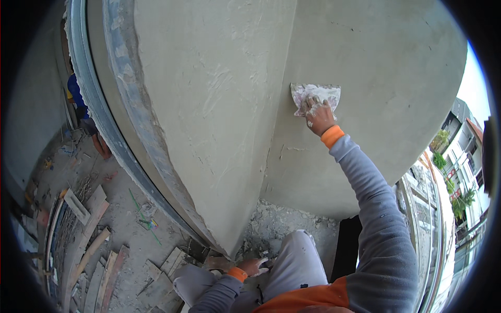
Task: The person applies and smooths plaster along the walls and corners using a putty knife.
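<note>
My right hand (319,117) presses a wide, flared plaster scraper (330,94) to the grey plastered wall (360,141), right of the inner corner. White plaster smears cover both the blade and my fingers. Low down, beside my bent knee, is my left hand (253,267); its whitened fingers are apart and nothing shows in them. The adjoining wall (219,120) on the left carries rough ridges and streaks of plaster.
Crumbled plaster (284,224) lies at the foot of the corner. A curved wall edge (125,68) runs down the left. Beyond it are boards (91,219), rubble and a person in blue (76,94). Buildings (464,146) and a railing (425,208) show at right.
</note>
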### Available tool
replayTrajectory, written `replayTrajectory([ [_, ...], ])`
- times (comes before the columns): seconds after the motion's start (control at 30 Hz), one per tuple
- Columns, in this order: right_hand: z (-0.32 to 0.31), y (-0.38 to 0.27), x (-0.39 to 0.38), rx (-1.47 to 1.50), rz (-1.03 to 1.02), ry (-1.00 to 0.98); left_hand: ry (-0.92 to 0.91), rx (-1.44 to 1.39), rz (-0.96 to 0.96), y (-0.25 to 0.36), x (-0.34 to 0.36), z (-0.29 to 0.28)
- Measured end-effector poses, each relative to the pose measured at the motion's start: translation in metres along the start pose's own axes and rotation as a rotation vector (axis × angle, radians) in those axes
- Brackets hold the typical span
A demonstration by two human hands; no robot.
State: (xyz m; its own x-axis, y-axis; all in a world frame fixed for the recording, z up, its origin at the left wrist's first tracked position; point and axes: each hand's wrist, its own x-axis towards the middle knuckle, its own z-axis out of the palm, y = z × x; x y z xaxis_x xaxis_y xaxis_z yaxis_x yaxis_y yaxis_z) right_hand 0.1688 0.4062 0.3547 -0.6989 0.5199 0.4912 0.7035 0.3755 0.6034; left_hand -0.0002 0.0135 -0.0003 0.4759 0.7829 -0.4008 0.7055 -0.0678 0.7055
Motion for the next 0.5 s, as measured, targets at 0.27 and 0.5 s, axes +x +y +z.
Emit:
replayTrajectory([
  [0.27, 0.095, -0.107, -0.095, 0.127, -0.011, -0.29, -0.028, -0.058, -0.034, 0.013, -0.005, -0.012],
  [0.5, 0.145, -0.179, -0.157, 0.231, -0.072, -0.529, -0.029, -0.074, -0.038, 0.014, -0.004, -0.016],
])
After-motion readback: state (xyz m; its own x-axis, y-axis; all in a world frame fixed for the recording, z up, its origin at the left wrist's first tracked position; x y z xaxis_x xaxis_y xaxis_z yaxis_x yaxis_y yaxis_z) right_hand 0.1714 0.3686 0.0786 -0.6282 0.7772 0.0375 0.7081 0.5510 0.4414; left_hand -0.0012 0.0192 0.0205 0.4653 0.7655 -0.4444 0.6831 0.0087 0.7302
